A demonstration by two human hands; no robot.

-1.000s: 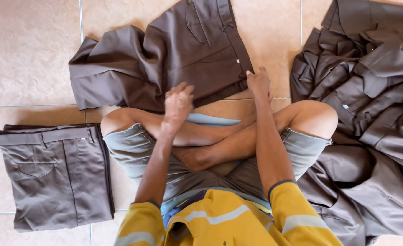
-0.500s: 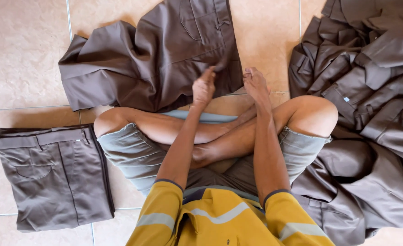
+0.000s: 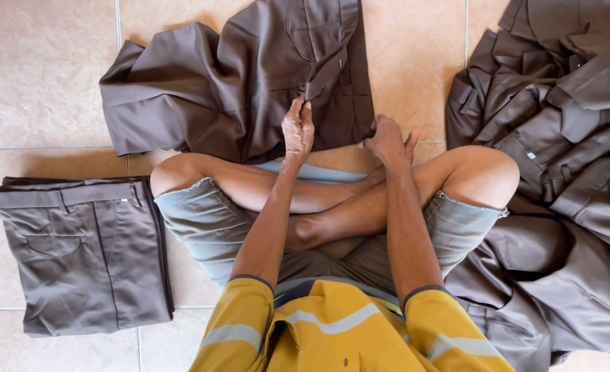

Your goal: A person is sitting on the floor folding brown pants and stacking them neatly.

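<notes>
Hands 2: left hand (image 3: 298, 129), right hand (image 3: 385, 140) pinch trousers (image 3: 250, 76); folded 1 (image 3: 77, 255); heap 1 (image 3: 560, 172)

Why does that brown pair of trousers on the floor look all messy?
The brown trousers lie rumpled and crooked on the tiles, one end bunched up. The left hand pinches the flap, the right hand grips the edge. The folded pair lies flat.

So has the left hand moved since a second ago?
Yes. The left hand has gone forward, off the crossed legs, and now grips a fold of the spread brown trousers; the folded trousers lie beside the left knee.
</notes>
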